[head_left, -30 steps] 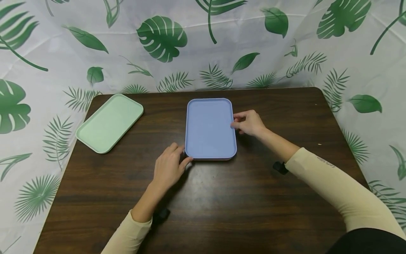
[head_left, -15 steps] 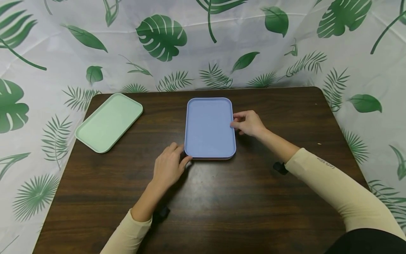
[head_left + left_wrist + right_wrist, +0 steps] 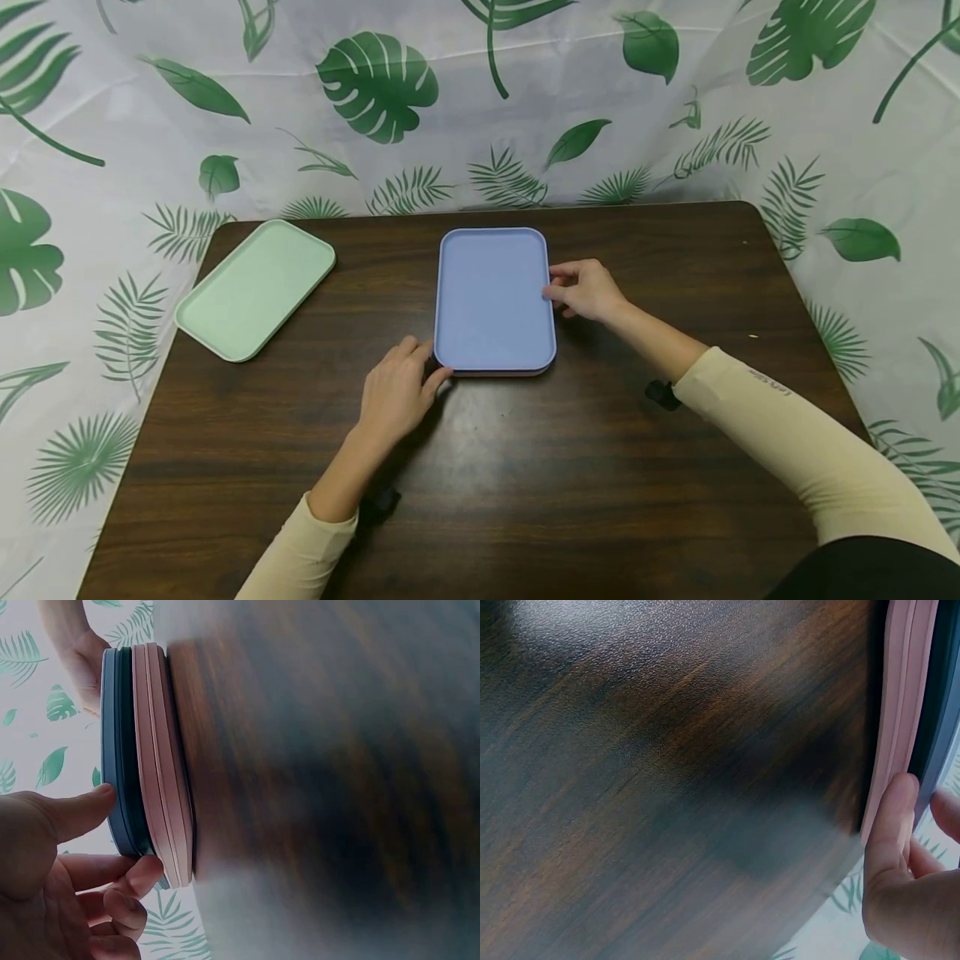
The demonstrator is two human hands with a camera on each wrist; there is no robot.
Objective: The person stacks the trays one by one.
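Near the middle of the table lies a stack of rectangular trays, with a light blue tray [image 3: 495, 300] on top. In the left wrist view, a dark tray [image 3: 130, 750] and pink trays [image 3: 159, 765] show beneath it. My left hand [image 3: 397, 390] holds the stack's near left corner, its thumb on the blue rim and a finger against the side. My right hand [image 3: 591, 292] grips the stack's right edge. In the right wrist view, one of its fingers [image 3: 892, 825] lies along the pink side [image 3: 901, 697]; the thumb is at the blue rim.
A pale green tray [image 3: 257, 290] lies askew at the table's far left. The dark wood table [image 3: 600, 475] extends in front of the stack and to its right. Behind the table hangs a white cloth [image 3: 525, 75] with green leaves.
The head view has shifted slightly. Both hands keep their places on the stack, which shows no clear movement on the table.
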